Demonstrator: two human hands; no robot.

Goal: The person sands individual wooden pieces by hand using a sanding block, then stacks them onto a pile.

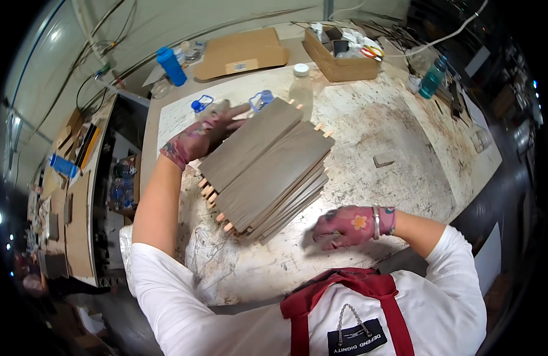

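Observation:
A stack of thin grey-brown wood-look boards [268, 166] lies slantwise on the worktable, in two rows side by side. Short pale wooden tabs [208, 191] stick out from its ends. My left hand [210, 132], in a patterned pink glove with darkened fingers, is at the stack's upper left edge. Its fingers are spread, and whether they touch the boards is unclear. To the lower right of the stack, my right hand [350, 226] hovers over the table in a matching glove. Its fingers are loosely bent and slightly blurred, with nothing visible in them.
The stained pale worktable [398, 196] carries a small grey block [383, 159]. Behind the stack stand a white-capped clear bottle [301, 89] and blue-capped bottles. Farther back are a flat cardboard piece [244, 50], a cardboard box [342, 65] with scissors, and a teal bottle [433, 78].

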